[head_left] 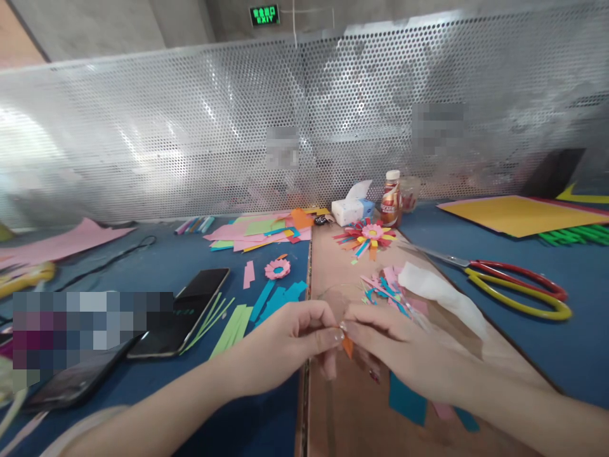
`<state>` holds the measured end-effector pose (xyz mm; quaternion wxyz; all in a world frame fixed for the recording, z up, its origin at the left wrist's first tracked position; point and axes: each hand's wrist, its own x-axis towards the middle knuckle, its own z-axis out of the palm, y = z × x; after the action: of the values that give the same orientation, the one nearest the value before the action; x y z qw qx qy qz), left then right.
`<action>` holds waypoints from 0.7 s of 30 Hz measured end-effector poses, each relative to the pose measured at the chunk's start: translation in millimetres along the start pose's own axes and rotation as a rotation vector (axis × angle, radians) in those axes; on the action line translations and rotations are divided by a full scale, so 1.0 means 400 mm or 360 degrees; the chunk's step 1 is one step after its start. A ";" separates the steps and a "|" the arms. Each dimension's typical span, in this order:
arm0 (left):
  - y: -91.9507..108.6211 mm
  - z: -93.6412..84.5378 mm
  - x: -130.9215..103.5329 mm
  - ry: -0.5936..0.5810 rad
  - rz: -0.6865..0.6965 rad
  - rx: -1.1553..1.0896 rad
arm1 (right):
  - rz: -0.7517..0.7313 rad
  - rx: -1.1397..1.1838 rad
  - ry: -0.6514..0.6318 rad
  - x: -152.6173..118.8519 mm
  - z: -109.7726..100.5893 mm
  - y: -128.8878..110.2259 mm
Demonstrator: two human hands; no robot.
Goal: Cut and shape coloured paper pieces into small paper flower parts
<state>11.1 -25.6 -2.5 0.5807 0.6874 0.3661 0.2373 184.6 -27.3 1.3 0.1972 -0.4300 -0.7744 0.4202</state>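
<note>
A small folded piece of orange paper (349, 347) is pinched between my two hands, most of it hidden by the fingers. My left hand (304, 336) closes on it from the left, thumb and fingertips together. From the right, my right hand (385, 336) grips the same piece, its fingertips meeting those of the left. Just beyond the hands lie paper scraps (387, 292) in pink, blue and white. Left of them are a pink paper ring (277, 268), blue paper strips (278, 301) and light green strips (231, 330). A multicoloured paper flower (371, 235) rests farther back.
Red-and-yellow scissors (518, 285) lie open at right, near crumpled white tissue (442, 295). A tissue pack (352, 211) and a bottle (391, 198) stand before the perforated metal screen (190, 146). A phone (183, 314) lies left; yellow sheets (528, 214) are at back right.
</note>
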 end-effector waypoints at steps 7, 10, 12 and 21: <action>-0.005 -0.008 0.008 0.0140 0.0115 -0.0020 | 0.0073 0.0298 0.0154 0.000 0.004 -0.008; -0.007 -0.009 0.011 0.0227 0.0124 0.0012 | 0.0061 0.0248 0.0274 0.000 0.011 -0.002; -0.008 -0.008 0.012 0.0271 0.0141 0.0042 | 0.0020 0.0222 0.0321 0.000 0.015 0.004; -0.007 -0.006 0.016 0.0209 0.0094 -0.0111 | -0.0323 -0.0113 0.0520 0.007 0.015 0.014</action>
<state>12.8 -18.8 -5.3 0.5718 0.6602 0.3743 0.3116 181.9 -26.5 -6.9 0.3462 -0.4188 -0.7859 0.2952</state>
